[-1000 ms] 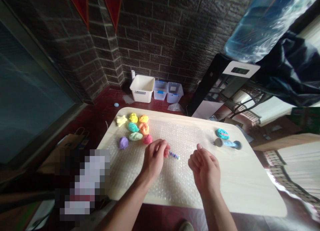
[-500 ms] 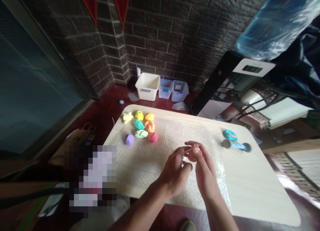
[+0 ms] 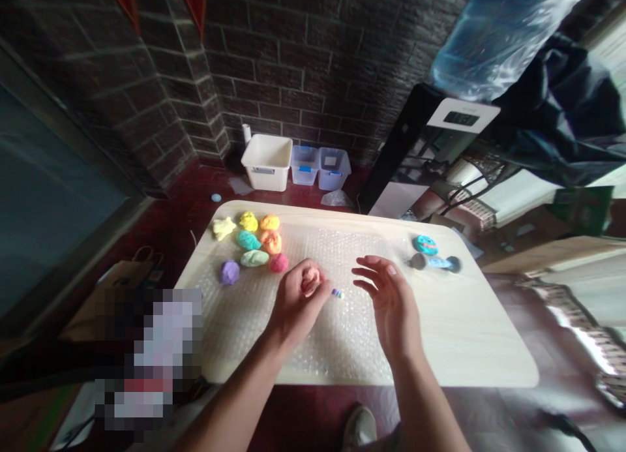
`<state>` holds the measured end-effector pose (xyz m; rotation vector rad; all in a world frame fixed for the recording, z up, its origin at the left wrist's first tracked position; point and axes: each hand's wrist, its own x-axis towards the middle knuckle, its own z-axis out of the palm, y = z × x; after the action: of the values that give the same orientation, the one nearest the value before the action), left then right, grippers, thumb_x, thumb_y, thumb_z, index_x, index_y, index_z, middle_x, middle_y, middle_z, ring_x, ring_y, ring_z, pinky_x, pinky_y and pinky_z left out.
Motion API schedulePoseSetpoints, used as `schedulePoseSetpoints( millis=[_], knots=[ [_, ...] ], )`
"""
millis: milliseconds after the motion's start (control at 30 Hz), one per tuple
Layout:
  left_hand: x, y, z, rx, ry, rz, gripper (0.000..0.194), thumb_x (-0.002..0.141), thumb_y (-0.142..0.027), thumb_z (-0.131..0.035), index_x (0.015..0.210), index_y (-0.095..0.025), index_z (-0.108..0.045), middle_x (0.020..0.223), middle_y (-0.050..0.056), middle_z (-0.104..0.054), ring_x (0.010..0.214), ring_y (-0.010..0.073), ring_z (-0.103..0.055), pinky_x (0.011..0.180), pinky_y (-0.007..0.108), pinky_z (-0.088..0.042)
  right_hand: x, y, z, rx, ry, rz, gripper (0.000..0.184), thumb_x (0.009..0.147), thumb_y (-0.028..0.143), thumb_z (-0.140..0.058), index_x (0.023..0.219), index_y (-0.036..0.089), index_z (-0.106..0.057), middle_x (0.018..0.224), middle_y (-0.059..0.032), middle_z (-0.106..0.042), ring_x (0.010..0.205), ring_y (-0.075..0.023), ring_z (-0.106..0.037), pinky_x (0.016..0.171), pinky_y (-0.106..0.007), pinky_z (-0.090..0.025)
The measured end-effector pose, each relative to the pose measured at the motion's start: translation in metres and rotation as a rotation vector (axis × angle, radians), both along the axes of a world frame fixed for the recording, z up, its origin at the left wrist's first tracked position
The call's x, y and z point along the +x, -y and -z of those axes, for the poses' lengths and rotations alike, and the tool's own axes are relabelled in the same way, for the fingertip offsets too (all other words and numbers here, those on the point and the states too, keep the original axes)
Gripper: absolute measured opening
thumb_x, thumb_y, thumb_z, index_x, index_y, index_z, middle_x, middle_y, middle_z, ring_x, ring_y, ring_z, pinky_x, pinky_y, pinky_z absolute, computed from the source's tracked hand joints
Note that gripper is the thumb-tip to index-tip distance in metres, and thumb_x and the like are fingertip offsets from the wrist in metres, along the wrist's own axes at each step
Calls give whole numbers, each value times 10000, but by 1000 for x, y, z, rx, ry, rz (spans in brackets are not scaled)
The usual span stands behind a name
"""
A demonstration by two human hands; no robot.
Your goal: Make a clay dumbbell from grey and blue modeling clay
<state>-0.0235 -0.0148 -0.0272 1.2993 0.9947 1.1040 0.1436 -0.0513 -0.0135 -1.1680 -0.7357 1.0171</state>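
Observation:
My left hand (image 3: pixel 299 302) is curled around a pinkish lump of modelling clay (image 3: pixel 311 280), which its fingers partly hide. Above the bubble wrap (image 3: pixel 313 347) my right hand (image 3: pixel 391 302) is open, fingers apart and nothing between them. A small striped piece in purple, white and green (image 3: pixel 338 293) lies on the wrap between the hands. Left of my left hand sit several soft lumps: a crimson one (image 3: pixel 278 263), a pale green one (image 3: pixel 254 259), a teal one (image 3: pixel 249 240), an orange one (image 3: pixel 271 242) and a purple one (image 3: pixel 229 272).
Yellow lumps (image 3: pixel 248 221) stand at the table's far left corner. On the right lie a teal disc (image 3: pixel 426 244) and a blue dumbbell-shaped piece with grey ends (image 3: pixel 436 263). Behind the table (image 3: pixel 479 334) are a white bin (image 3: pixel 267 168), clear boxes (image 3: pixel 334 171) and a water dispenser (image 3: pixel 462 116).
My hands have come apart: the left moved left with the pinkish clay, the right opened away from it. The striped piece now shows between them. The camera view has shifted too.

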Motion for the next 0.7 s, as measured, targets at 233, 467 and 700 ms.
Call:
schedulePoseSetpoints(
  millis=[233, 467, 700],
  knots=[
    [6, 5, 4, 50, -159, -39, 670, 1051, -593, -461, 490, -233, -390, 443, -37, -367, 447, 125, -396, 551, 322, -287, -5, 2, 2, 7, 24, -39, 317, 1015, 489, -581, 1018, 231, -764, 1101, -76, -753, 1025, -256, -692, 840, -349, -532],
    [17, 7, 1, -14, -233, 69, 723, 1062, -673, -332, 484, -239, -355, 449, -35, -328, 463, 132, -395, 548, 332, -263, -10, 10, -5, 63, 487, -326, 241, 1051, 421, -650, 1160, 246, -776, 1108, -79, -770, 999, -242, -707, 899, -377, -546],
    [16, 1, 9, -325, 88, 187, 760, 1018, -799, -178, 549, -246, -405, 461, -48, -358, 419, 122, -332, 479, 285, -281, -9, 9, -8, 234, 859, -416, 206, 1038, 322, -687, 1216, 247, -758, 1157, -94, -708, 1048, -241, -674, 893, -365, -550]
  ],
)
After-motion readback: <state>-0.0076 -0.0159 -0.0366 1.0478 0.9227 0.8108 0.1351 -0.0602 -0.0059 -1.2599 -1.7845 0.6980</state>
